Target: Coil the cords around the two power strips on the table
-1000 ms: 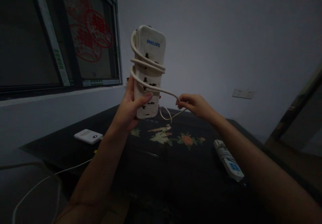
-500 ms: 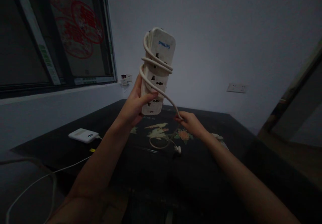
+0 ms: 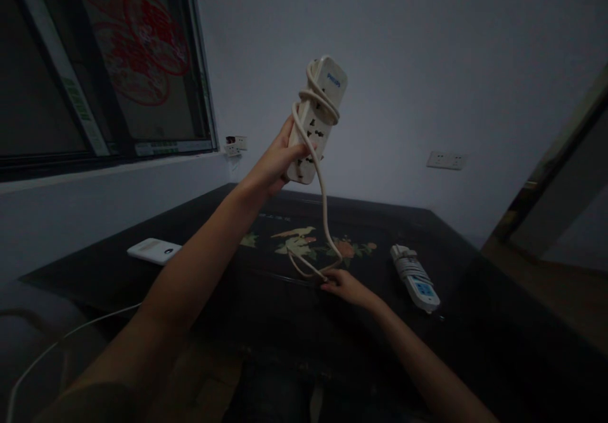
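Observation:
My left hand (image 3: 278,163) is closed round the lower end of a white Philips power strip (image 3: 317,122), held up high and tilted to the right. Its white cable (image 3: 323,201) is still wound twice round the upper body, then hangs down to the dark table (image 3: 266,296). Low over the table, my right hand (image 3: 344,285) is closed on the free end of the cable, where it forms a small loop.
A second white power strip with a blue label (image 3: 415,277) lies on the table at the right. At the left lies a white power bank (image 3: 154,251) with a thin white lead (image 3: 71,337). A window (image 3: 104,68) fills the left wall; wall sockets (image 3: 446,159) sit behind.
My left hand has lifted the power strip higher and tilted it right. My right hand has dropped to the table with the cable, and one turn has come off the strip.

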A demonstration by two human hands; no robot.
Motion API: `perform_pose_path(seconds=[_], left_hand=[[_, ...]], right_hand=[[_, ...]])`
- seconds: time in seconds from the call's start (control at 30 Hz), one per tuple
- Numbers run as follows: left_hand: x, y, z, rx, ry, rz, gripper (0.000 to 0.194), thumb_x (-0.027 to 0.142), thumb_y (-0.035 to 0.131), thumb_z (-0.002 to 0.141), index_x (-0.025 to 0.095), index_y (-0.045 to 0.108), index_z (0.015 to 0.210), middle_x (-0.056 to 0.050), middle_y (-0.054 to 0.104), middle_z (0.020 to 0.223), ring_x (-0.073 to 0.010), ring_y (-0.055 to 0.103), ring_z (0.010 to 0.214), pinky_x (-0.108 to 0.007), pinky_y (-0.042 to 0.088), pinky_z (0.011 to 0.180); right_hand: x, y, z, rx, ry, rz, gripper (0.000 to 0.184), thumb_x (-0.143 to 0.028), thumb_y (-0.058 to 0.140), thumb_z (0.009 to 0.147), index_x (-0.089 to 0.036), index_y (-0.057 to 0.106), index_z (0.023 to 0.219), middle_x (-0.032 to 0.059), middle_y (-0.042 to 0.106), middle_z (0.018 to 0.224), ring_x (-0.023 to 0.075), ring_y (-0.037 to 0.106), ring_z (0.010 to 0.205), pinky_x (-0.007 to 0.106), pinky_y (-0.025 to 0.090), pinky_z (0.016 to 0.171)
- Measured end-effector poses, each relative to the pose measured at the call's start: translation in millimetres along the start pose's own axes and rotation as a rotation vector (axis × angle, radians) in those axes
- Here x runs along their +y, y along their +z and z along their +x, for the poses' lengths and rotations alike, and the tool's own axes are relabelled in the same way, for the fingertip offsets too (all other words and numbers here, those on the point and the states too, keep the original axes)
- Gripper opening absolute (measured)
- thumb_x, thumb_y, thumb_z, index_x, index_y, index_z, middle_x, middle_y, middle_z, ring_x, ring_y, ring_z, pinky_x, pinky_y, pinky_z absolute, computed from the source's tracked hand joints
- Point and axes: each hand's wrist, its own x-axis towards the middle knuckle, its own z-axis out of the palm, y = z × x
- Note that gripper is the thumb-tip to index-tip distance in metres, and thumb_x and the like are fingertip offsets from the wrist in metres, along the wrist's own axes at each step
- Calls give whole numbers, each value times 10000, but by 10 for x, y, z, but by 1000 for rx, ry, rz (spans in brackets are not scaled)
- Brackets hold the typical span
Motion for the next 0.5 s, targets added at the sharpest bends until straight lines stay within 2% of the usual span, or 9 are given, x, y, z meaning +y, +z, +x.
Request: perform_pose_path(seconds=[0.1,0.2,0.37,0.5], left_hand=[[25,-50,142,-13,-17,-10,800,154,653,670,353,377,1393,-57,663,1113,-261,653,939,-387,556,763],[92,-84,257,-6,-15,-3,785,159,649,674,352,382,1387,-46,673,1075,-260,663,916,-393,558,744],[259,-31,328,17,10,47,736,175,628,715,306,371,1392,-50,677,1067,-270,661,926,-387,558,714],[409,33,340,-16,7,72,736,164,630,728,287,346,1396,-35,670,1084,-271,642,955,-379,553,724]], right_hand=[[-126,-21,-32,-122,20,32,335,-325,534,857,-134,661,1101,78,704,1008,220,635,906,352,479,825],[-229,-8,-84,-250,52,160,379,-386,535,867,-124,668,1107,92,712,1014,214,646,887,344,483,806],[-375,216,-150,-417,29,520,397,-423,633,809,-141,686,1084,95,718,1024,210,653,950,366,445,919],[-431,372,-174,-464,77,702,354,-400,694,757,-132,706,988,88,726,950,198,668,875,357,464,876]])
